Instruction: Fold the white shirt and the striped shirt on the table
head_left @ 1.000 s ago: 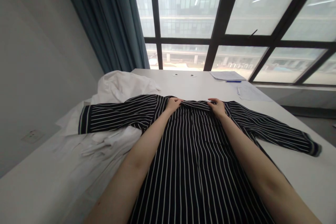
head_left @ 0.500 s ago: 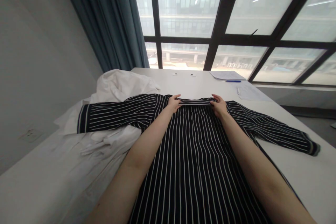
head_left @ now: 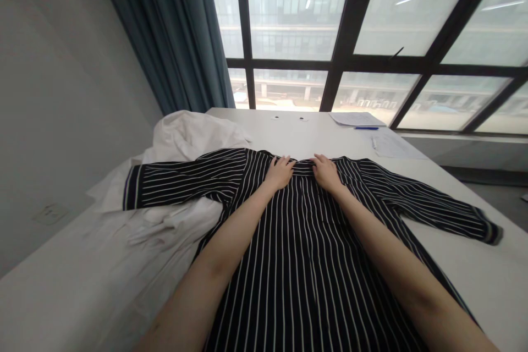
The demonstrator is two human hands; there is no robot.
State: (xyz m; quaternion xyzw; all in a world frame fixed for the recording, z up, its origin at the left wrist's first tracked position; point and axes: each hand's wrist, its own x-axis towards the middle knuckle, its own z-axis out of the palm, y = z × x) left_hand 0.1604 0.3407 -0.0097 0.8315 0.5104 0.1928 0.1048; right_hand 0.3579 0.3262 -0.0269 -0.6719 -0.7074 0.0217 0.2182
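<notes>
Both hands, left [head_left: 280, 171] and right [head_left: 325, 171], lie flat near the collar of a striped shirt [head_left: 305, 253] spread on a white table [head_left: 495, 275].

Striped shirt [head_left: 305, 264] hem cut off at bottom edge; papers [head_left: 357, 119] print unreadable.

Office room: long white table [head_left: 297, 133], papers [head_left: 357, 119] and pen [head_left: 366, 128], tall windows [head_left: 297, 11] onto office blocks.

Shirt [head_left: 305, 253] on table [head_left: 487, 275], white garments [head_left: 185, 137] left, papers [head_left: 371, 126] behind.
</notes>
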